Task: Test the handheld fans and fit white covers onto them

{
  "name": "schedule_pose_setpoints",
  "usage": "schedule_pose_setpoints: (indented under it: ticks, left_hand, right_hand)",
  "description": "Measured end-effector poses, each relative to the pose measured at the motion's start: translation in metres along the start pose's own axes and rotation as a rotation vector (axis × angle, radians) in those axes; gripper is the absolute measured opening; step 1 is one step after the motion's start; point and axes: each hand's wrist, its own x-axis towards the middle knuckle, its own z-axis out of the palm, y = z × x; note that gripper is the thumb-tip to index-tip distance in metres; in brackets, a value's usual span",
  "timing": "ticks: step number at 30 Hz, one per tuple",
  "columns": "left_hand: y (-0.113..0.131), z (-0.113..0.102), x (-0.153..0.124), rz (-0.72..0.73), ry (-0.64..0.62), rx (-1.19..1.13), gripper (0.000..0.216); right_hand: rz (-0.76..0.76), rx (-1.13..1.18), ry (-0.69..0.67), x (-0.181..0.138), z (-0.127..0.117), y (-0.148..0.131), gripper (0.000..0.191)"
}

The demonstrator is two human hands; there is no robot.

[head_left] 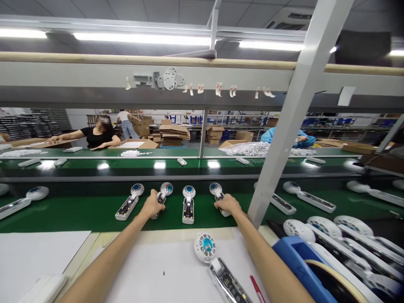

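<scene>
On the green surface, my left hand (152, 205) is closed around the handle of a handheld fan (166, 188), whose round head with a blue hub points away from me. My right hand (228, 204) grips the handle of another handheld fan (215, 188) in the same way. Between them lies a third fan (188, 209), its handle open and circuit board bare. One more fan (126, 207) rests left of my left hand. Nearer to me, a fan with exposed electronics (205, 248) lies on the white sheet (151, 273).
A slanted metal post (280, 126) rises just right of my right hand. At the right front stand a blue tape dispenser (292, 256) and several stacked fans (341, 240). A red pen (257, 288) lies by my right forearm. Two co-workers sit across the line; another person stands behind.
</scene>
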Motion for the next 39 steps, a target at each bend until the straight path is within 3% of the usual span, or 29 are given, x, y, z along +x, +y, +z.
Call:
schedule_pose_setpoints:
  ticks: [6, 10, 14, 23, 39]
  left_hand:
    - [0.050, -0.040, -0.036, 0.128, -0.067, -0.565, 0.052]
    - [0.087, -0.079, -0.078, 0.242, -0.185, -0.823, 0.042]
    - [0.106, -0.099, -0.115, 0.343, -0.272, -0.924, 0.054]
    - [0.116, -0.108, -0.148, 0.525, -0.343, -0.991, 0.065]
    - [0.116, -0.112, -0.160, 0.595, -0.369, -0.995, 0.068]
  right_hand:
    - [-0.271, 0.568, -0.189, -0.032, -0.012, -0.037, 0.025]
    - [-0.435, 0.896, -0.282, -0.071, -0.036, -0.063, 0.022]
    - [-0.547, 1.027, -0.367, -0.115, -0.052, -0.076, 0.048]
    - [-0.862, 1.119, -0.547, -0.174, -0.055, -0.082, 0.083]
    - [-0.943, 1.163, -0.519, -0.185, -0.050, -0.084, 0.082]
